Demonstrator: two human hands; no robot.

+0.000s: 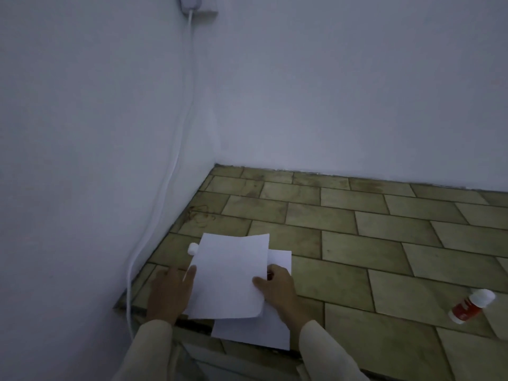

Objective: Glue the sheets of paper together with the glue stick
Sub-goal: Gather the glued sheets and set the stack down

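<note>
Two white paper sheets lie near the front left of a tiled counter. The upper sheet (229,273) sits slightly curled over the lower sheet (255,334), which pokes out at the right and over the counter's front edge. My left hand (169,291) rests at the upper sheet's left edge, fingers spread. My right hand (277,288) pinches that sheet's right edge, thumb on top. The glue stick (471,306), red with white ends, lies on its side far to the right. A small white cap (193,248) sits by the sheet's upper left corner.
The counter (357,237) of tan brick-pattern tiles meets white walls at the back and left. A white cable (165,188) hangs down the left wall from a plug and drops past the counter's front left corner.
</note>
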